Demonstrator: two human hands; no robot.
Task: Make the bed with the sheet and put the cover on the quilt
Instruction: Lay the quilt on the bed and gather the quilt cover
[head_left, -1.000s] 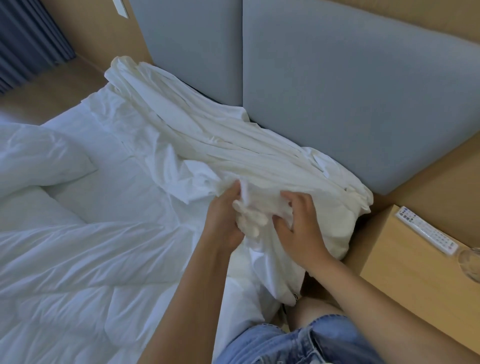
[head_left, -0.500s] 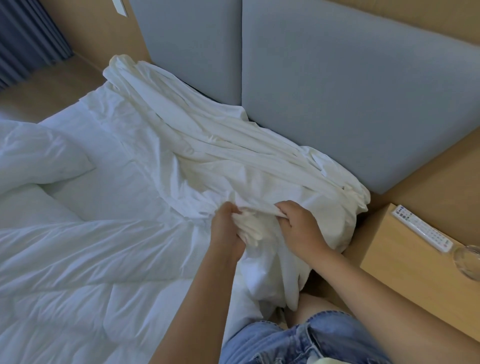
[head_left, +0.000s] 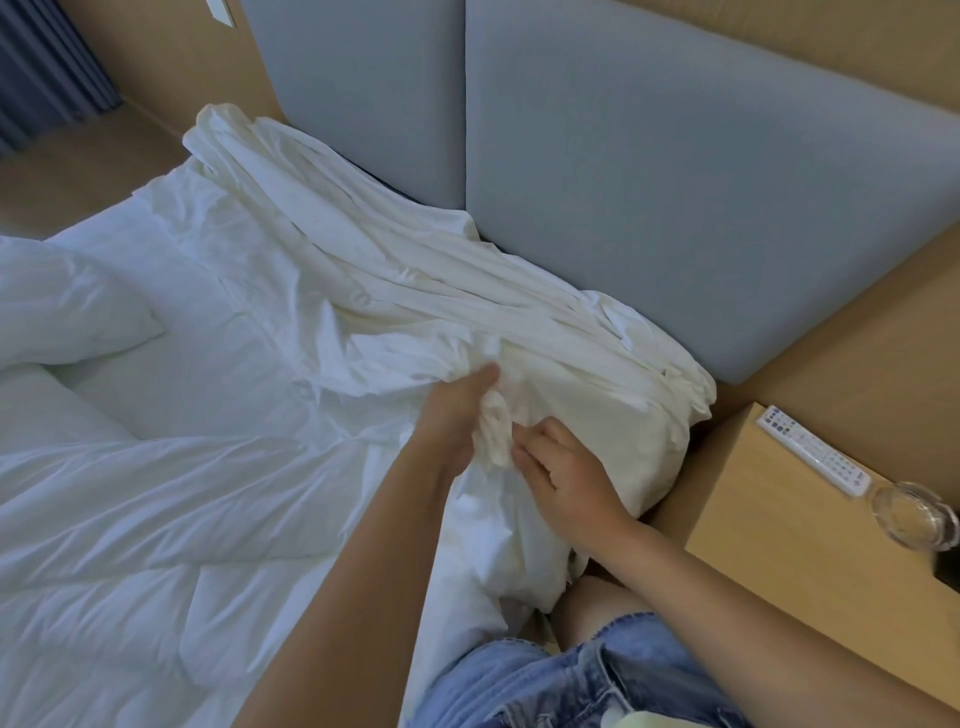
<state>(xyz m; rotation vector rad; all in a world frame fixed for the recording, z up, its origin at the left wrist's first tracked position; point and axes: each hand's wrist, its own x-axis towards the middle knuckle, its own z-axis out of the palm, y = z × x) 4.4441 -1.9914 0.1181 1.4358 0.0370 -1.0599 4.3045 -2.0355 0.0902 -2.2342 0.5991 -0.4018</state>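
Observation:
A cream-white quilt cover (head_left: 415, 291) lies bunched in long folds along the grey headboard (head_left: 675, 182), from the far corner to the near bed corner. The white quilt (head_left: 156, 493) spreads rumpled over the bed on the left. My left hand (head_left: 457, 415) grips a bunched corner of the cover (head_left: 496, 431) at the near bed corner. My right hand (head_left: 561, 473) lies just right of that corner, fingers curled into the same cloth. Both forearms reach in from below.
A wooden bedside table (head_left: 779, 545) stands at the right with a white remote control (head_left: 810, 449) and a clear glass dish (head_left: 914, 514) on it. My knee in blue denim shorts (head_left: 571, 675) is against the bed edge. Dark curtains (head_left: 47, 67) hang at top left.
Both hands stayed at the cover's near corner, working the cloth. The right hand slid lower and to the right; the left hand now holds the bunched corner up between them.

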